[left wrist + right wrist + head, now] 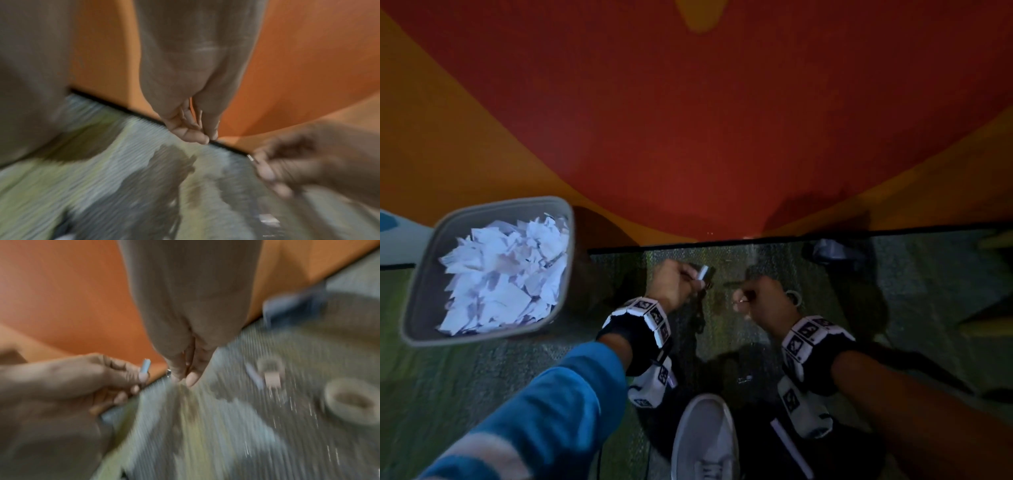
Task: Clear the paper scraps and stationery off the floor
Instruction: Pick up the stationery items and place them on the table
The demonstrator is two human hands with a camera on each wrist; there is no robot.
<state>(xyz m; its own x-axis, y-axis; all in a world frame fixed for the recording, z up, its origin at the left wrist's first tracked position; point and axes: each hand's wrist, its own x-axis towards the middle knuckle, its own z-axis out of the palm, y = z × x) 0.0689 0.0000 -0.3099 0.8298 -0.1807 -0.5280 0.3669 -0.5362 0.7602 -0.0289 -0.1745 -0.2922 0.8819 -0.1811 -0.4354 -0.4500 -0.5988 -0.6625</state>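
Both my hands are low in the middle of the head view, over the grey-green carpet point(722, 342) close to the black strip where it meets the orange and red wall point(688, 137).

My left hand point(676, 282) is curled, and its fingertips pinch a small pale, tube-like piece point(702, 272) that sticks up above them; the right wrist view shows the same piece point(145, 365) standing out of the fingers at the left of the frame. What exactly it is I cannot tell, since the pictures are dim and smeared.

My right hand point(760, 298) is also curled, fingers drawn together and pointing down at the carpet. A small shiny bit shows at its fingertips in the wrist views, but whether I truly hold it I cannot tell.

The grey bin point(421, 298) sits at the left of the head view, beside my left forearm, and it is heaped with white paper scraps point(506, 274). Just past my right hand, to its right, a pale ring-shaped thing point(792, 296) lies on the carpet; the right wrist view shows blurred round shapes and a small pale stick in that area. A small pale item point(744, 378) lies on the carpet between my wrists, lower in the frame. A dark bluish object point(832, 250) rests by the wall at the upper right of the carpet. My grey shoe point(705, 438) fills the bottom centre.
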